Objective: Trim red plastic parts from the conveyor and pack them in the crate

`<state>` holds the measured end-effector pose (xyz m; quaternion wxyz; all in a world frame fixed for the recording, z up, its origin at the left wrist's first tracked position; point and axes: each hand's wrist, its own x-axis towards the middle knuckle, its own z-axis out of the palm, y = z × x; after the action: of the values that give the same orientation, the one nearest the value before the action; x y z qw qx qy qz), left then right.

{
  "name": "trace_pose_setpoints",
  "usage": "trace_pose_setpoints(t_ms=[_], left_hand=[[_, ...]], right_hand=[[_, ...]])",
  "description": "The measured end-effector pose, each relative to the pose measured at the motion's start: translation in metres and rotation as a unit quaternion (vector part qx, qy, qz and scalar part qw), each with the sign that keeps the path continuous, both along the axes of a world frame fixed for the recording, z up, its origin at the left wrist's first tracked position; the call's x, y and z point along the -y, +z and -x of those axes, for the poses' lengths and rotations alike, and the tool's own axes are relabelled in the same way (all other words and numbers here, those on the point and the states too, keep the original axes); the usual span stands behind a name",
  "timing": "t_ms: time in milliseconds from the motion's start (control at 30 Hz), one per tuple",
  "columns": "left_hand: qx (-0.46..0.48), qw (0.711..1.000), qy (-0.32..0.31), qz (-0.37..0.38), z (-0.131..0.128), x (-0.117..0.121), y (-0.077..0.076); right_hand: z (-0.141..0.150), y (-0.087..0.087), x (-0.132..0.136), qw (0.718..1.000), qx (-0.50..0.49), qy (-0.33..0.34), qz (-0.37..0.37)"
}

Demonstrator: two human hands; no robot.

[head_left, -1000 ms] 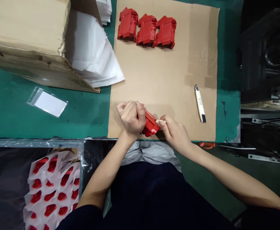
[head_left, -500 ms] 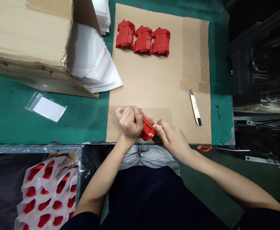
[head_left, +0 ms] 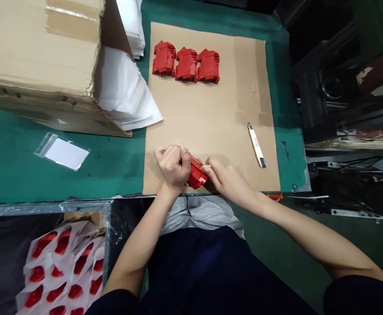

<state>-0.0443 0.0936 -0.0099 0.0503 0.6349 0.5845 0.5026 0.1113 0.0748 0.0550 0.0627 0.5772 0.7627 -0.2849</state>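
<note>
My left hand (head_left: 172, 166) is closed round a red plastic part (head_left: 196, 173) held just above the near edge of a brown cardboard sheet (head_left: 211, 118). My right hand (head_left: 226, 180) pinches the same part at its right end, fingers pressed together. Three more red plastic parts (head_left: 186, 67) stand in a row at the far end of the cardboard. A white utility knife (head_left: 256, 145) lies on the cardboard to the right of my hands.
A large cardboard box (head_left: 43, 57) with white paper sheets (head_left: 122, 92) sits at the far left on the green mat (head_left: 21, 166). A small clear bag (head_left: 62, 152) lies on the mat. A bin of wrapped red parts (head_left: 60, 271) is at lower left. Dark machinery (head_left: 342, 96) stands on the right.
My hands stay on the red part in nearly the same grip. The view has shifted, so everything on the table sits a little lower and further left in the picture.
</note>
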Motion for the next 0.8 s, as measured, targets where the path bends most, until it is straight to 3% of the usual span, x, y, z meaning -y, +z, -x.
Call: trace_pose_setpoints(t_ms=[267,500,700,800], left_hand=[[0.001,1.000,0.018,0.014,-0.002,0.001,0.000],[0.014,1.000,0.005,0.009,-0.001,0.001,0.000],[0.017,1.000,0.002,0.004,-0.002,0.000,0.001],[0.019,1.000,0.000,0.011,-0.001,0.000,0.001]], right_hand=[[-0.002,-0.009,0.001,0.996,-0.039,0.042,-0.060],[-0.004,-0.012,0.007,0.996,-0.036,0.025,-0.078],[-0.001,-0.033,0.005,0.992,-0.055,-0.081,-0.074],[0.000,-0.034,0.004,0.996,-0.012,-0.081,-0.043]])
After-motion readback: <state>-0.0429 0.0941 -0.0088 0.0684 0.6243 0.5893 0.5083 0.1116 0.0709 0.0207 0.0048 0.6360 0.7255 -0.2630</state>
